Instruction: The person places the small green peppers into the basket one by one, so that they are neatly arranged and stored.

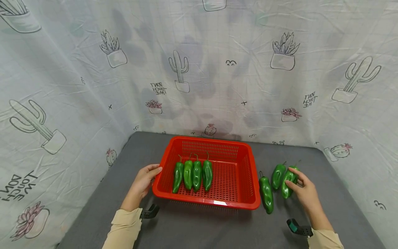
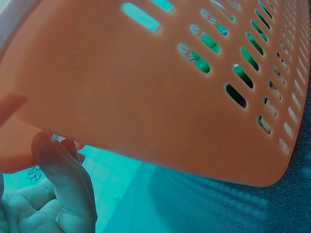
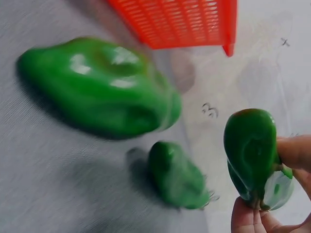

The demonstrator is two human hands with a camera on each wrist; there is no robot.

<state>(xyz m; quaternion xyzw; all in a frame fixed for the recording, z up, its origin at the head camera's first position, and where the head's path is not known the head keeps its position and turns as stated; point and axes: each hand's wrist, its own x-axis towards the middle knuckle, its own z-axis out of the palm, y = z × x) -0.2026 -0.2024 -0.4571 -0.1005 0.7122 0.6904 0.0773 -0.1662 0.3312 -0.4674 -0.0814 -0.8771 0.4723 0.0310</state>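
Green pepper (image 1: 289, 177), glossy, pinched in right hand (image 1: 307, 194), beside two loose peppers (image 1: 266, 196), right of red basket (image 1: 205, 200); left hand (image 1: 144, 180) grips basket's left rim. Pepper probably light, firm, slippery; best held round its middle. Gray table (image 1: 192, 226), wrinkled white sheet (image 1: 214, 83) behind, cactus prints (image 1: 178, 67).

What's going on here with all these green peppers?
A person's right hand pinches one green pepper, to the right of a red basket, while the left hand grips the basket's left side. Four peppers lie side by side in the basket's left part, and two other peppers lie on the gray table between it and the right hand.
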